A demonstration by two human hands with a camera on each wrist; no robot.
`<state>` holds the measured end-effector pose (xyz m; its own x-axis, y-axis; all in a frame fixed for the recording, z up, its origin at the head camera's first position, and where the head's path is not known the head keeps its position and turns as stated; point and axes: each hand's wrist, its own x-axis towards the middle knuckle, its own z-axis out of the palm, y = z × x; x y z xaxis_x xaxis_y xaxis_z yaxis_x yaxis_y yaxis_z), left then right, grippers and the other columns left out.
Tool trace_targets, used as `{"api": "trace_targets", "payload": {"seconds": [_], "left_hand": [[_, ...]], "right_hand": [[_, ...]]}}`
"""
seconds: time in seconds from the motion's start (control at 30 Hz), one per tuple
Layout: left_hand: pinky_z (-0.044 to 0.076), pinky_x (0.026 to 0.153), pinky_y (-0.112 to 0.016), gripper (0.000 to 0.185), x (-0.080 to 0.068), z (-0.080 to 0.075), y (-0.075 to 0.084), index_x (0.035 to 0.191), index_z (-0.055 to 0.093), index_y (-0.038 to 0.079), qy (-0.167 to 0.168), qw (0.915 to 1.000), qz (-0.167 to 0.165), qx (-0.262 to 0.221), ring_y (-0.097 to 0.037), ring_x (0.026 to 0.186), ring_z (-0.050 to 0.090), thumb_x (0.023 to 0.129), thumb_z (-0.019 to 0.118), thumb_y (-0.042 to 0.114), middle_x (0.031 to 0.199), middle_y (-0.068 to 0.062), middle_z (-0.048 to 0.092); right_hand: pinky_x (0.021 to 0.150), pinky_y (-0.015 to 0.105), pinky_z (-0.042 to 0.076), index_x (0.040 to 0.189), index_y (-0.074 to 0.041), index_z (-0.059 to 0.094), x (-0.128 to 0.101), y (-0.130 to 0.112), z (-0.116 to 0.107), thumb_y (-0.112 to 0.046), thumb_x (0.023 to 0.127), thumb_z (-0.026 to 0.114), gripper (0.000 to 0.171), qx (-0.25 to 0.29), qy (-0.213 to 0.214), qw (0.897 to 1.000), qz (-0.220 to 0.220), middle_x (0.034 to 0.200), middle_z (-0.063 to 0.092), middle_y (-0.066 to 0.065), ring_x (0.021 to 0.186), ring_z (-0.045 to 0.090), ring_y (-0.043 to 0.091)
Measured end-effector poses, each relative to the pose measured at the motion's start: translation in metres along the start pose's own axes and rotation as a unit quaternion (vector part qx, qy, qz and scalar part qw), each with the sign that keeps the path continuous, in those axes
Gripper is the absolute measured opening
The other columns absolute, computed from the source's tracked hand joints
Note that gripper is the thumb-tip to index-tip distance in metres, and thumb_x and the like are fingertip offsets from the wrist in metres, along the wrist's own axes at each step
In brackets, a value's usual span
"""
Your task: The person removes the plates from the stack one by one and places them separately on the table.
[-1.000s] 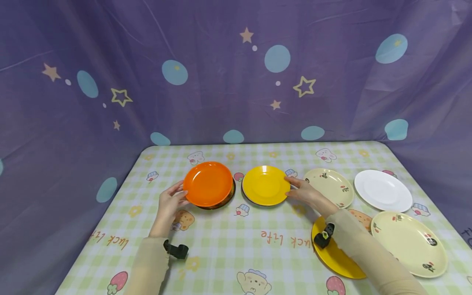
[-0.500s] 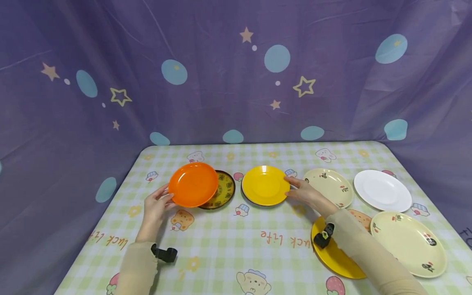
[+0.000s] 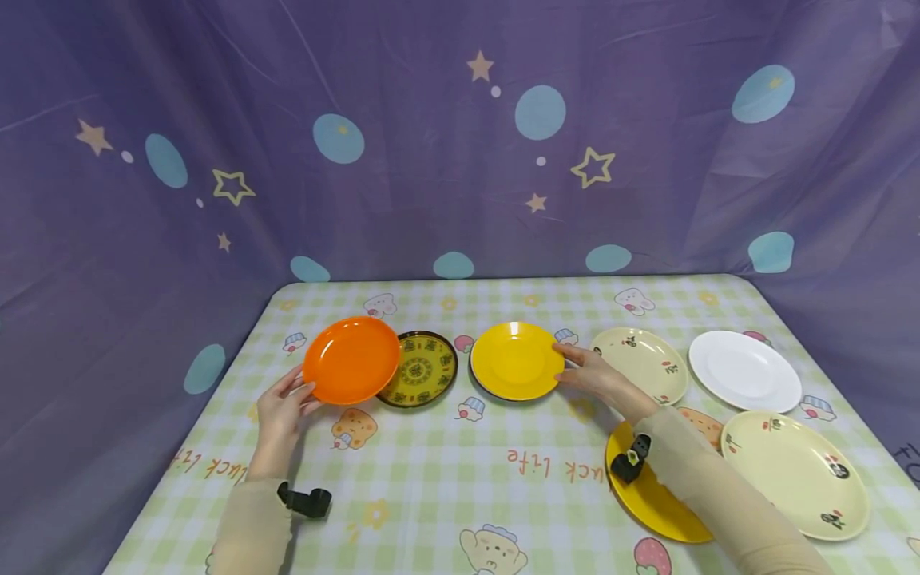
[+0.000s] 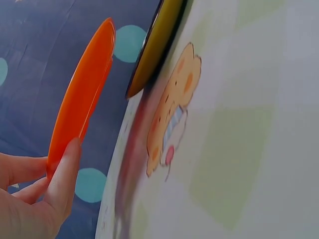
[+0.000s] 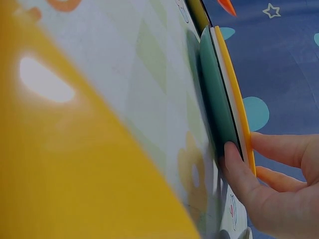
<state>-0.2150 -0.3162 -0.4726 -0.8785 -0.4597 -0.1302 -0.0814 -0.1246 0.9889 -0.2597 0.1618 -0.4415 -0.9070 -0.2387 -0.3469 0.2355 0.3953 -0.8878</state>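
Observation:
My left hand [image 3: 282, 409] pinches the near-left rim of an orange plate [image 3: 350, 359]. In the left wrist view the orange plate [image 4: 82, 99] is raised clear of the tablecloth. Its right edge overlaps a patterned amber plate [image 3: 418, 369] with a dark rim, which lies on the table. My right hand [image 3: 595, 374] grips the right rim of a small yellow plate [image 3: 517, 361]. Seen from the right wrist, that yellow plate [image 5: 238, 94] tops a stack with a white layer and a green plate [image 5: 215, 94] under it; fingers and thumb are on opposite sides of the stack.
To the right lie a cream plate with small prints [image 3: 647, 363], a white plate [image 3: 746, 371] and a larger cream plate [image 3: 798, 475]. Under my right forearm is a big yellow plate [image 3: 647, 499]. A purple curtain [image 3: 431, 216] hangs behind the checked tablecloth [image 3: 431, 495].
My left hand has carried the orange plate leftward off the amber plate, which was mostly covered before and now shows nearly whole. My right hand has stayed at the yellow plate.

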Motion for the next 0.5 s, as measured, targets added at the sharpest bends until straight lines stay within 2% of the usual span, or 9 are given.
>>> {"api": "trace_targets", "payload": {"seconds": [0.1,0.27,0.5], "left_hand": [[0.054,0.059,-0.023,0.050,-0.011,0.001,0.014,0.130,0.045,0.008,0.010,0.9996,-0.021,0.014,-0.007,0.062,0.062,0.082,0.055,-0.001,0.090,0.003,0.055],[0.055,0.063,-0.023,0.050,-0.026,0.004,0.034,0.133,0.039,0.006,0.029,0.9973,-0.036,0.056,-0.003,0.062,0.060,0.085,0.051,-0.002,0.091,0.004,0.052],[0.055,0.062,-0.023,0.051,-0.025,-0.005,0.042,0.134,0.037,0.006,0.049,0.9958,-0.061,0.048,-0.004,0.059,0.059,0.086,0.050,-0.003,0.090,0.003,0.050]], "right_hand": [[0.085,0.025,0.046,0.137,-0.006,0.031,0.000,0.000,0.000,0.001,0.082,0.055,0.061,0.004,-0.001,1.000,-0.002,0.146,0.011,0.017,0.133,0.011,0.029],[0.084,0.024,0.046,0.138,-0.006,0.030,0.000,0.001,0.000,0.001,0.082,0.055,0.061,0.012,-0.004,1.000,-0.003,0.146,0.010,0.017,0.133,0.012,0.029],[0.080,0.021,0.048,0.138,-0.006,0.029,0.001,0.002,0.000,0.001,0.083,0.055,0.061,0.029,-0.008,1.000,-0.001,0.146,0.010,0.017,0.130,0.019,0.028]]}}
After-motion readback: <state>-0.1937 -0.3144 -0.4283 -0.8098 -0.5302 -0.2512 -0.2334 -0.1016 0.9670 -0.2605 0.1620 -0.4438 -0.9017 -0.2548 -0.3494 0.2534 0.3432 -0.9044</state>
